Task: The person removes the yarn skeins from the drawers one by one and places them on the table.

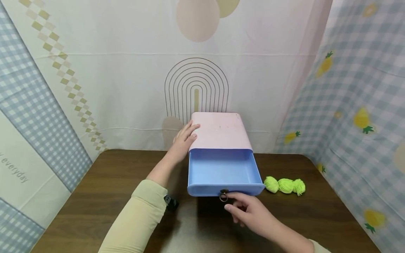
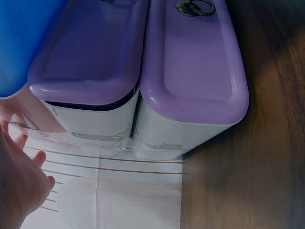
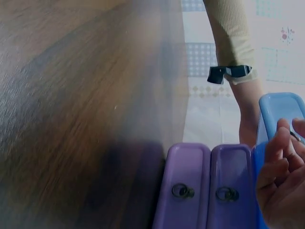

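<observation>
A small drawer cabinet with a pink top [image 1: 218, 130] stands on the table. Its top blue drawer [image 1: 202, 190] is pulled out, showing a bare blue floor. Below it are two purple drawers, a lower one [image 2: 200, 67] and a middle one [image 2: 95, 52], both pushed in. My left hand [image 1: 184, 140] rests against the cabinet's upper left edge, fingers extended over the pink top. At the blue drawer's front, my right hand [image 1: 250, 211] has its index fingertip right at the dark metal ring pull [image 1: 223, 197]. The thumb sits lower, apart from the index finger.
A bundle of bright green yarn [image 1: 286, 186] lies on the brown wooden table [image 1: 126, 182], right of the drawer. Patterned cloth [image 1: 133, 88] hangs behind the cabinet and along both sides. A black wrist camera [image 1: 171, 203] is strapped at the left sleeve.
</observation>
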`<act>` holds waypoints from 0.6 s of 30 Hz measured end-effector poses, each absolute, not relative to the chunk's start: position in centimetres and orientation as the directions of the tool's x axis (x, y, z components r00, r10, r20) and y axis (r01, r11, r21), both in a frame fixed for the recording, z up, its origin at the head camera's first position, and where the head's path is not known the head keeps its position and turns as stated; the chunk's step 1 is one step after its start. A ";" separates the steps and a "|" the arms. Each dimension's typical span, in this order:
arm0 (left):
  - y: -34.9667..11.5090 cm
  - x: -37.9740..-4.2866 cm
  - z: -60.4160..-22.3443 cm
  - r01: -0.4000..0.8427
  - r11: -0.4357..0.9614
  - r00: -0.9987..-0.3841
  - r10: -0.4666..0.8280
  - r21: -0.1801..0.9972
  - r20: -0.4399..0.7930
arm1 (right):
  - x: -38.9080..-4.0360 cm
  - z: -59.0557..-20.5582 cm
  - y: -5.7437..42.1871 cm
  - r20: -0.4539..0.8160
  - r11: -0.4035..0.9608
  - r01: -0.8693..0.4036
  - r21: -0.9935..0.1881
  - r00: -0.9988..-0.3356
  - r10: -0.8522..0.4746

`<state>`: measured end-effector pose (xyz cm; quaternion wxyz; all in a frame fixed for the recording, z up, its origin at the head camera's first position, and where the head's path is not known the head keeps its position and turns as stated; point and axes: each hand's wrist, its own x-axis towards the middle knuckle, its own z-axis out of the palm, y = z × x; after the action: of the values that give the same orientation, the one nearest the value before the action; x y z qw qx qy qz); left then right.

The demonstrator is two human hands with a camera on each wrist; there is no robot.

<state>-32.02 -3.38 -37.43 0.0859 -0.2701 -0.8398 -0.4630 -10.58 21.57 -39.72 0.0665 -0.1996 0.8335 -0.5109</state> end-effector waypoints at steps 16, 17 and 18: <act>-3.5 -32.1 -37.5 0.526 0.436 -0.844 0.371 0.730 0.387 | -10.9 -39.8 20.5 0.093 0.451 -0.220 -0.865 -0.953 -0.287; -3.5 -32.1 -37.4 0.526 0.437 -0.844 0.371 0.729 0.387 | -10.9 -39.8 20.6 0.096 0.450 -0.222 -0.865 -0.953 -0.287; -3.5 -32.1 -37.4 0.526 0.438 -0.844 0.371 0.729 0.387 | -11.0 -39.8 20.6 0.098 0.447 -0.223 -0.866 -0.953 -0.287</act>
<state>-32.06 -3.50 -37.36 0.0846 -0.2659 -0.8437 -0.4587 -10.96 20.57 -39.75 0.0313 -0.1501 0.8499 -0.5042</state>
